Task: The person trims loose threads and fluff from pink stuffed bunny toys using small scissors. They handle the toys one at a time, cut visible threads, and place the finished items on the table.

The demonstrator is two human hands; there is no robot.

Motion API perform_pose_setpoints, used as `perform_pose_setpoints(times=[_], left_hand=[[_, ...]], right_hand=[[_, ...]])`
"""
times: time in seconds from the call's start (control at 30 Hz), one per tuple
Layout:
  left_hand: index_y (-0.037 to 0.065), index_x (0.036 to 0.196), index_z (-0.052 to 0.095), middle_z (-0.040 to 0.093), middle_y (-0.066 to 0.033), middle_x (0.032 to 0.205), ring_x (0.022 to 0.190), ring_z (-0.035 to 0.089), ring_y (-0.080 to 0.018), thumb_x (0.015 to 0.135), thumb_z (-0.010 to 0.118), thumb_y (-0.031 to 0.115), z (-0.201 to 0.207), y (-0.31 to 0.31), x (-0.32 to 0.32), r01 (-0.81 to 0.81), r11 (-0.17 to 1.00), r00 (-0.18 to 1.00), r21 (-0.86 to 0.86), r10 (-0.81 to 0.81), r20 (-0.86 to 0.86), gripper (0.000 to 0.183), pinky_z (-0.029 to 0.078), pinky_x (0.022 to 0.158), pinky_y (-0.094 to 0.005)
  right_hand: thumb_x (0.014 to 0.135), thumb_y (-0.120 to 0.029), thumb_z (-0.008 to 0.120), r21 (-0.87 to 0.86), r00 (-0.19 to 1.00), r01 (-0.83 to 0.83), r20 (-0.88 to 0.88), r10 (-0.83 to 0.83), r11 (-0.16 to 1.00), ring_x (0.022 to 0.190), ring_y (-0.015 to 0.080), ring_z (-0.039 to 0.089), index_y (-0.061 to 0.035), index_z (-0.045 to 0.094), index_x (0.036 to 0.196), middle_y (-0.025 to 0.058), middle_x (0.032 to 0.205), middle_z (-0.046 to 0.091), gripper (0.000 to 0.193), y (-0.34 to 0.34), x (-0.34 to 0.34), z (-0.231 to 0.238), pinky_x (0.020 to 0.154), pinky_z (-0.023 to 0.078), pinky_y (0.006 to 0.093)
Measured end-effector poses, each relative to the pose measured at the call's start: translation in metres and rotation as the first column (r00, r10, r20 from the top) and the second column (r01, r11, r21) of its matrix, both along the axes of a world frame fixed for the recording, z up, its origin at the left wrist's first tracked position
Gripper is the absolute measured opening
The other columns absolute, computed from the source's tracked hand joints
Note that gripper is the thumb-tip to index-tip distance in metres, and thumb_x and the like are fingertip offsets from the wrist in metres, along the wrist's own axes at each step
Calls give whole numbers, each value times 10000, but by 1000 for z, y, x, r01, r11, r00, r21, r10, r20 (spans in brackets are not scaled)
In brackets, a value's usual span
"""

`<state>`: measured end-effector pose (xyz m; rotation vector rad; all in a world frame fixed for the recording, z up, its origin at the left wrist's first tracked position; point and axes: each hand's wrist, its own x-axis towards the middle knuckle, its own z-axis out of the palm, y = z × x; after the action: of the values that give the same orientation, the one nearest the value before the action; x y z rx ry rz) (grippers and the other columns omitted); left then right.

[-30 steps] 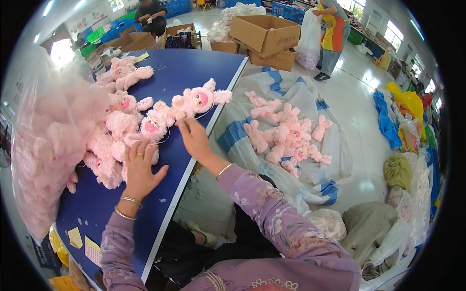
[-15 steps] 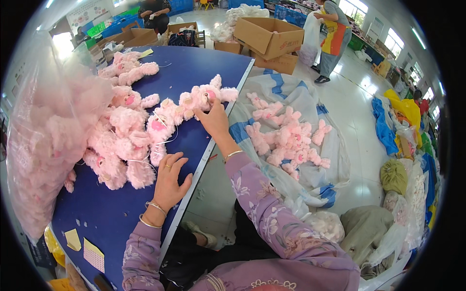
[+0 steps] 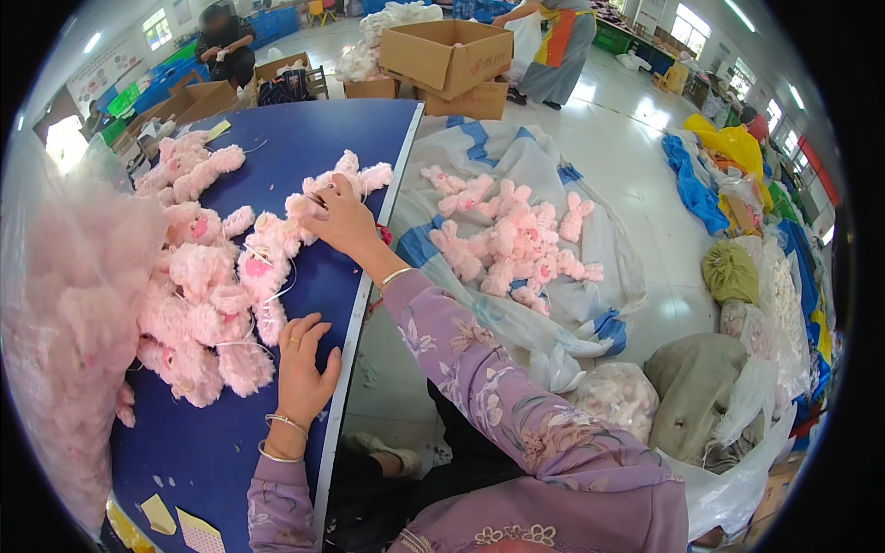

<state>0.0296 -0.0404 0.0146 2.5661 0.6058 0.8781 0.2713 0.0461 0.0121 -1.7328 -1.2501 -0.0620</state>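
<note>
My right hand (image 3: 348,224) reaches to the far right part of the blue table, its fingers curled on a fluffy pink plush toy (image 3: 372,175). A small dark tip shows by its fingertips, and a small red thing (image 3: 383,236) sits beside its wrist; I cannot make out what either is. My left hand (image 3: 304,369) lies on the table near its right edge, fingers apart, holding nothing. Just beyond it is another plush toy (image 3: 259,265) with a darker pink snout and a white cord. A heap of similar plush toys (image 3: 198,276) lies to the left.
A large clear bag of pink plush (image 3: 83,304) stands against the left side. Paper slips (image 3: 159,514) lie at the table's near left. On the floor, several pink toys (image 3: 521,235) rest on a plastic sheet (image 3: 590,267). Cardboard boxes (image 3: 447,60) and two people are farther off.
The view has turned, shifting the scene leftward. My right fingers have shifted over the plush toy, and the red thing has come into sight by my wrist. My left hand stays on the table.
</note>
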Motion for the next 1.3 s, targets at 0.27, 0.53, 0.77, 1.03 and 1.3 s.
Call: perform_pose_setpoints(times=[0.27,0.53,0.77,1.03,1.3], left_hand=[[7,1056,602,584,-160,1173,1138,492,-383,761,655,40,0,0,1,15,1000,1000,16,-15,-3,301,408,986,-447],[10,1020,613,603,-146,1139,1119,511,-369,756,648,15,0,0,1,30,999,1000,16,-30,2,267,412,983,-437],[10,987,624,614,-137,1114,1096,529,-356,750,650,19,-5,3,0,46,999,998,15,-47,34,239,423,965,-433],[11,978,632,614,-136,1112,1093,529,-355,757,645,35,-4,2,0,53,998,998,20,-53,22,223,423,960,-432],[13,981,630,608,-138,1111,1091,526,-354,757,645,37,-6,3,-2,40,999,999,19,-40,32,226,422,961,-432]], right_hand=[[801,-340,667,35,990,-43,-130,47,998,1025,335,615,-37,615,1036,151,1158,572,387,-1,15,14,843,503,418],[659,-479,739,-136,985,-147,67,157,980,1119,350,569,-52,579,1188,154,1316,501,699,3,1,5,924,493,435],[812,-449,640,-120,990,-133,34,138,984,855,291,650,-53,693,854,94,891,655,402,-12,19,17,745,507,396],[833,-280,684,180,883,-443,-79,462,878,720,314,632,-21,662,826,134,809,661,260,-27,17,4,670,494,382],[754,-566,694,-400,983,-73,-183,-2,914,882,329,656,24,620,1027,195,938,672,654,-69,1,40,768,504,411]])
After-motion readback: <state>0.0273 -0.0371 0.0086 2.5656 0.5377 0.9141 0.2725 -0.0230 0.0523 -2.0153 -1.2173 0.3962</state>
